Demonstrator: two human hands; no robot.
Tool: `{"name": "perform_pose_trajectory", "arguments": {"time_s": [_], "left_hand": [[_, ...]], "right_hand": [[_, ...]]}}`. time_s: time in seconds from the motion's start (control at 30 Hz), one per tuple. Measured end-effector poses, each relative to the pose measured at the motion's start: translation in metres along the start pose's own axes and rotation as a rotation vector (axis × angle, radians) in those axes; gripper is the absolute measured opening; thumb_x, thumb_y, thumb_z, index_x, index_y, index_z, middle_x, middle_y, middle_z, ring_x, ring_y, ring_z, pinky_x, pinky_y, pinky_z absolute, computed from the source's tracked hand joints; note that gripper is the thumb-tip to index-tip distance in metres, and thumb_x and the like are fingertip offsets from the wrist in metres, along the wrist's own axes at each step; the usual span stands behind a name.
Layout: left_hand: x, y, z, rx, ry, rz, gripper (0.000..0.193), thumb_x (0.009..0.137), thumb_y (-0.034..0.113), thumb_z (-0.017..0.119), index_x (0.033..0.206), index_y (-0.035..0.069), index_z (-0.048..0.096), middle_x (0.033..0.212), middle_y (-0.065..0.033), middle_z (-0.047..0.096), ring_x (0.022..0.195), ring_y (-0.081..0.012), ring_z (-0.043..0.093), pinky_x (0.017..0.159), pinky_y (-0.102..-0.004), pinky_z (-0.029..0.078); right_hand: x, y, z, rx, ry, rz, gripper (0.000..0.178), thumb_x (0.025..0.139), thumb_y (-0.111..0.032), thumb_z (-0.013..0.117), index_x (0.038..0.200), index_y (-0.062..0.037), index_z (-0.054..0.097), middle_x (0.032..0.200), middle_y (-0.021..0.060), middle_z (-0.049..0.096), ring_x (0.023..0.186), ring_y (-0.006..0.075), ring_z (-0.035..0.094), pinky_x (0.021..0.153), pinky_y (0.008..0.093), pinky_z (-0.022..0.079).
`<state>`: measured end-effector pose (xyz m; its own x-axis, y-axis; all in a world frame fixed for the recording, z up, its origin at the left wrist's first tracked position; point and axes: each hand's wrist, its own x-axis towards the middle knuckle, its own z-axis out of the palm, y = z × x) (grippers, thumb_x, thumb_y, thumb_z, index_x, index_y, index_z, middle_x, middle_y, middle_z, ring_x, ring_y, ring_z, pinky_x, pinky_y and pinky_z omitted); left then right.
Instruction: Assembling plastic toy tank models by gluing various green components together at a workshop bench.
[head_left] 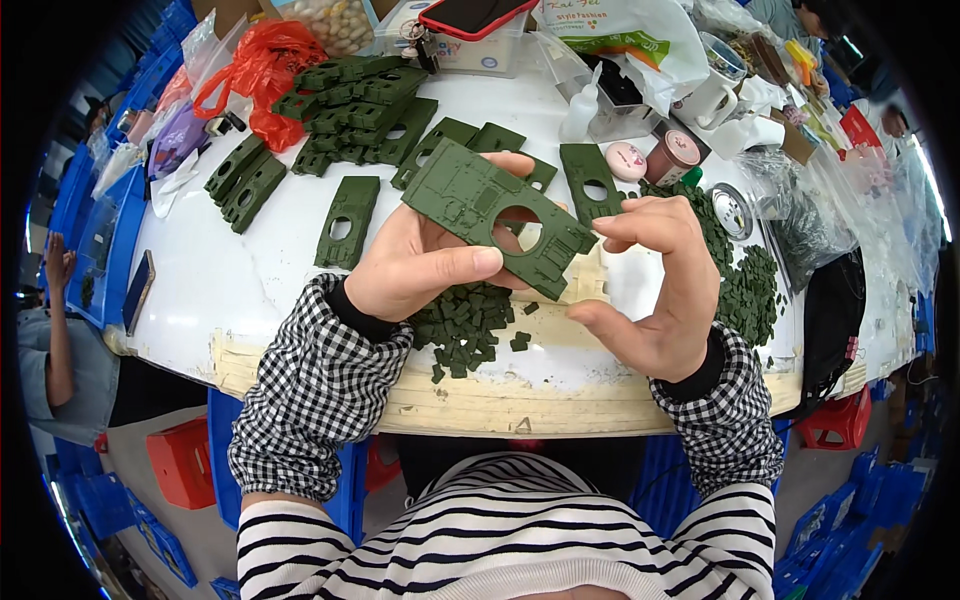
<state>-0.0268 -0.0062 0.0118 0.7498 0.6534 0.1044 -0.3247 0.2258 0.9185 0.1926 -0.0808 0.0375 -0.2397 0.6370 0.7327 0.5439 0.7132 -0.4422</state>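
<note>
My left hand [430,262] holds a flat dark green plastic plate [470,200] with a round hole, lifted above the white table [230,280]. Its thumb lies along the plate's near edge. My right hand [655,285] pinches the plate's right end between thumb and forefinger; whether a small part sits in that pinch is hidden. Below the hands lies a heap of small green plastic pieces [465,325]. More green plates [348,220] lie flat or stacked [355,105] at the back left.
A second heap of small green pieces [745,285] lies at the right. A red plastic bag [265,70], white bottle [580,110], cups, boxes and clear bags crowd the table's back. Another person sits at the far left [55,350]. Blue crates stand around the table.
</note>
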Motion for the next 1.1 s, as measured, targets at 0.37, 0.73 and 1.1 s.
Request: {"name": "perform_pose_trajectory", "arguments": {"time_s": [0.37,0.73,1.1], "left_hand": [[-0.003,-0.007,-0.013,-0.028,-0.176,-0.133,0.068,0.090,0.026,0.065,0.143,-0.005,0.035,0.132,-0.0173,0.055,0.121,-0.0295,0.056,0.101,-0.0414,0.045],[-0.002,0.003,-0.008,0.163,-0.079,-0.133,0.056,0.093,0.022,0.064,0.138,-0.005,0.042,0.124,-0.0130,0.060,0.109,-0.0143,0.060,0.092,-0.0278,0.049],[-0.009,0.002,0.016,1.168,0.193,0.550,0.073,0.069,0.012,0.082,0.133,0.003,0.048,0.111,-0.0115,0.057,0.093,-0.0218,0.058,0.080,-0.0318,0.049]], "right_hand": [[-0.006,0.006,0.009,0.315,0.067,0.377,0.026,0.098,-0.015,0.055,0.114,0.0047,0.061,0.087,0.0064,0.064,0.076,0.0103,0.058,0.069,0.0250,0.047],[-0.001,0.003,-0.001,0.731,-0.029,0.804,0.019,0.096,-0.012,0.061,0.106,0.0042,0.059,0.087,0.0069,0.067,0.070,0.0097,0.065,0.065,0.0222,0.053],[0.001,0.009,0.004,0.657,0.056,0.814,0.019,0.098,-0.016,0.058,0.103,0.0023,0.055,0.093,0.0097,0.066,0.078,0.0134,0.067,0.070,0.0248,0.056]]}}
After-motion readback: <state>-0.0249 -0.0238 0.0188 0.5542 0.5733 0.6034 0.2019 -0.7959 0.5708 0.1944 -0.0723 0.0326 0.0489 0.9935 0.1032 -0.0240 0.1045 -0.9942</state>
